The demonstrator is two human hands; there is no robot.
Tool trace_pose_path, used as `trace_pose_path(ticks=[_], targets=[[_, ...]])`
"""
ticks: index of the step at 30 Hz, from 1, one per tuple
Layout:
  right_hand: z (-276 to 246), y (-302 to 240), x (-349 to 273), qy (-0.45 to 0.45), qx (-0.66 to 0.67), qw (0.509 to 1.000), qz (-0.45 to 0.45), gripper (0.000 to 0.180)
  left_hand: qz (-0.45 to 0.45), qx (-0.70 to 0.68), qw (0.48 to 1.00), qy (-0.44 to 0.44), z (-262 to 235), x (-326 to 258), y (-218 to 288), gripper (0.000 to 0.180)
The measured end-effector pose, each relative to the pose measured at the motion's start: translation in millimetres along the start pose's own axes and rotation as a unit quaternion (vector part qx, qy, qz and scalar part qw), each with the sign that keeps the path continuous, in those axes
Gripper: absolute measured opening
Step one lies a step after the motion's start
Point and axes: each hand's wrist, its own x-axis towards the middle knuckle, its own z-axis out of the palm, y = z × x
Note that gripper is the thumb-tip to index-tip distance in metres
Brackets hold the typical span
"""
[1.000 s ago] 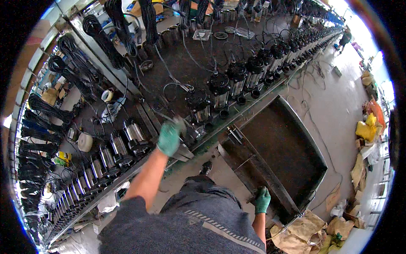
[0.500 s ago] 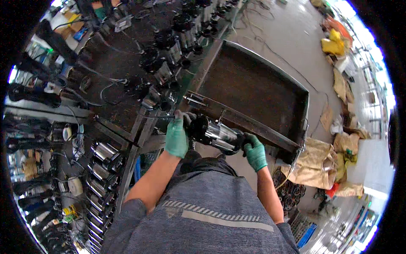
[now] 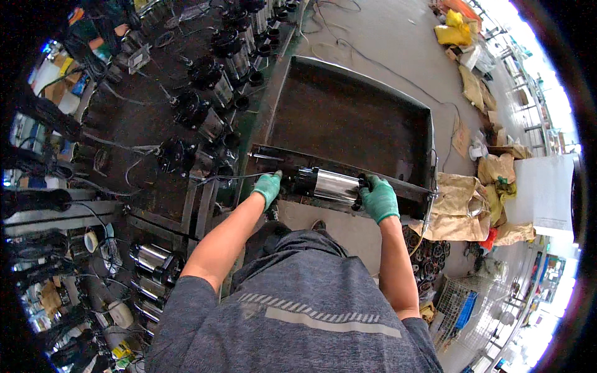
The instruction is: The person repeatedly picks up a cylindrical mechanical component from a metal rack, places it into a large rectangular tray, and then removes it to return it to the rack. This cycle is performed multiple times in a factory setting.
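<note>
A steel-bodied pump (image 3: pixel 336 186) with black ends lies nearly level across the near edge of a dark metal trough (image 3: pixel 357 115). My right hand (image 3: pixel 380 200), in a green glove, wraps its right black end. At the opposite end my left hand (image 3: pixel 268 189), gloved the same way, is closed by the black head; its fingertips are dark and partly hidden, so the exact hold is unclear. A dark cable (image 3: pixel 231 178) runs leftward from beside that hand. Whether the trough's edge bears the pump's weight cannot be made out.
Several similar pumps (image 3: pixel 211 78) stand in a row on the dark bench to the left, with loose cables among them. More steel cylinders (image 3: pixel 152 258) lie at lower left. Right of the trough sit a brown paper sack (image 3: pixel 457 211) and a wire basket (image 3: pixel 453 304).
The pump has turned from slanting down to the right to nearly level and shifted slightly right. My left hand has moved lower. The whole view has shifted.
</note>
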Motion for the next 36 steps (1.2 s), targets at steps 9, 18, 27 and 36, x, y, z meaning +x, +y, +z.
trace_pose_path(ticks=[9, 18, 27, 36], targets=[[8, -14, -15, 0.075, 0.021, 0.994, 0.078, 0.033, 0.273, -0.034, 0.960, 0.048, 9, -58, 36, 0.053], [4, 1, -26, 0.088, 0.140, 0.984, 0.061, 0.048, 0.277, -0.025, 0.960, 0.034, 36, -75, 56, 0.073], [8, 207, -97, 0.282, 0.143, 0.899, 0.303, 0.042, 0.258, 0.023, 0.962, 0.090, 46, -60, 39, 0.070], [73, 334, -57, 0.350, 0.448, 0.738, 0.363, 0.039, 0.246, 0.059, 0.962, 0.101, 48, -62, 44, 0.080]])
